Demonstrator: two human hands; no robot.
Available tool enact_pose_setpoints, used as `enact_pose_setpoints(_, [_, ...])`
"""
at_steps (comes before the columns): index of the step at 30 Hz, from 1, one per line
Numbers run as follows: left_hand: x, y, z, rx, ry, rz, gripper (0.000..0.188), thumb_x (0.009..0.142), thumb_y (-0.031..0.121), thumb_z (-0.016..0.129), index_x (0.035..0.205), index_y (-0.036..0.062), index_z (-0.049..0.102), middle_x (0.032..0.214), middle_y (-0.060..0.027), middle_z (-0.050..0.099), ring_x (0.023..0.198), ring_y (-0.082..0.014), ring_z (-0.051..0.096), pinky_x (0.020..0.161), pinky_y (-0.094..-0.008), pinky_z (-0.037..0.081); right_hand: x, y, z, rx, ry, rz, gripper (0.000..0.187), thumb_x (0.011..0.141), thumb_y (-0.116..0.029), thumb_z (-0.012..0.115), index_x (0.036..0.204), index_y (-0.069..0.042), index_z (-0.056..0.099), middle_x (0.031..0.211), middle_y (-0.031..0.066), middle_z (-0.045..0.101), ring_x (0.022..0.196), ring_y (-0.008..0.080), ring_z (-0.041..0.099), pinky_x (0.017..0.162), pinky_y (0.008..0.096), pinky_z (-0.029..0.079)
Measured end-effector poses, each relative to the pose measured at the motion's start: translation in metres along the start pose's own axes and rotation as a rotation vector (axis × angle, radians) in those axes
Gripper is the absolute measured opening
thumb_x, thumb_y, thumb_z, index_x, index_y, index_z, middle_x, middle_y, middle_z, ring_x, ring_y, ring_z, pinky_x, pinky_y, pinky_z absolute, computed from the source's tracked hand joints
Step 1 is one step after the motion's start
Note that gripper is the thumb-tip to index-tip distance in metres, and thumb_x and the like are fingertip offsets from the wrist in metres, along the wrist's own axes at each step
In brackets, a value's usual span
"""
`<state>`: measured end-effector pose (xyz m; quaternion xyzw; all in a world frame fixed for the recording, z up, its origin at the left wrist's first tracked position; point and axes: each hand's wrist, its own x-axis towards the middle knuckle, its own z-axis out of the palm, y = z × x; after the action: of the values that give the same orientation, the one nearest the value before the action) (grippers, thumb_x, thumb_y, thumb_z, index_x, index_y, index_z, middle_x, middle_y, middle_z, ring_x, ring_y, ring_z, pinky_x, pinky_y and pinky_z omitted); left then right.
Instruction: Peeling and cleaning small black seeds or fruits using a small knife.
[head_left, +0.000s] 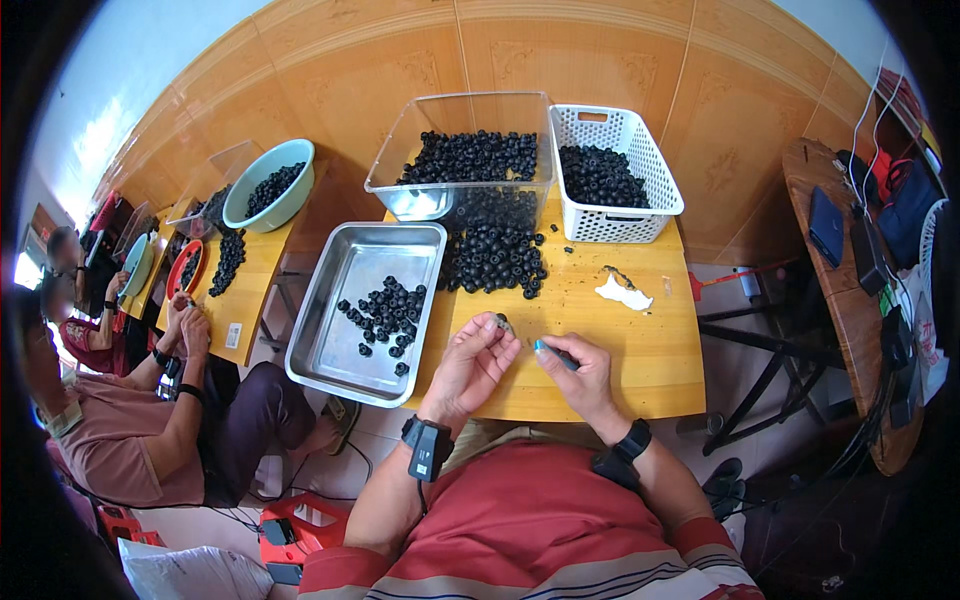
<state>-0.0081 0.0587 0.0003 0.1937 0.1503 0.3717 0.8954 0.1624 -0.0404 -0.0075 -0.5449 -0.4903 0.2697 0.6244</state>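
Observation:
My left hand (470,362) pinches a small dark round part (503,322) between thumb and fingertips, above the front of the wooden table (640,370). It resembles the black ring-shaped pieces heaped on the table. Close by on the right, my right hand (580,375) is closed around a slim hand tool (566,359) with a dark handle; a bit of blue shows by the thumb. The tool's tip is too small to make out. A metal tray (318,290) left of my hands holds several loose black pieces (385,315). A pile of black pieces (495,255) lies beyond my hands.
Black pieces fill part of a clear plastic bin (385,178) and a white perforated basket (635,225) at the back. A torn white scrap (625,293) lies right of the pile. Leftward, a co-worker (140,430) sits at another table with a green basin (240,205).

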Motion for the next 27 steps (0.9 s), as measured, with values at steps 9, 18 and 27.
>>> enact_pose_setpoints(9, [-0.004, -0.002, -0.001, -0.016, -0.013, 0.014, 0.017, 0.101, 0.013, 0.06, 0.118, 0.0091, 0.06, 0.109, -0.0047, 0.068, 0.099, -0.018, 0.067, 0.095, -0.0339, 0.057, 0.001, -0.004, 0.001, -0.096, -0.012, -0.106, 0.027, 0.09, -0.019, 0.077, 0.104, 0.004, 0.072, 0.078, 0.0093, 0.066, 0.067, 0.0151, 0.06, 0.062, 0.0277, 0.047])
enact_pose_setpoints(18, [-0.008, -0.003, -0.001, -0.008, -0.025, 0.027, 0.018, 0.101, 0.01, 0.059, 0.119, 0.0077, 0.061, 0.11, -0.0054, 0.068, 0.099, -0.0165, 0.066, 0.096, -0.0346, 0.057, 0.001, -0.011, 0.001, -0.147, 0.014, -0.197, 0.027, 0.088, -0.014, 0.078, 0.106, 0.004, 0.072, 0.084, 0.0138, 0.07, 0.072, 0.0198, 0.067, 0.064, 0.0295, 0.052])
enact_pose_setpoints(27, [-0.014, -0.003, -0.001, 0.012, 0.021, 0.06, 0.019, 0.1, 0.008, 0.06, 0.119, 0.0065, 0.061, 0.102, -0.0039, 0.068, 0.094, -0.0145, 0.066, 0.094, -0.0349, 0.059, -0.001, -0.011, 0.004, -0.182, 0.023, -0.222, 0.026, 0.086, -0.01, 0.079, 0.106, 0.004, 0.072, 0.085, 0.0147, 0.07, 0.073, 0.0211, 0.069, 0.064, 0.03, 0.053])
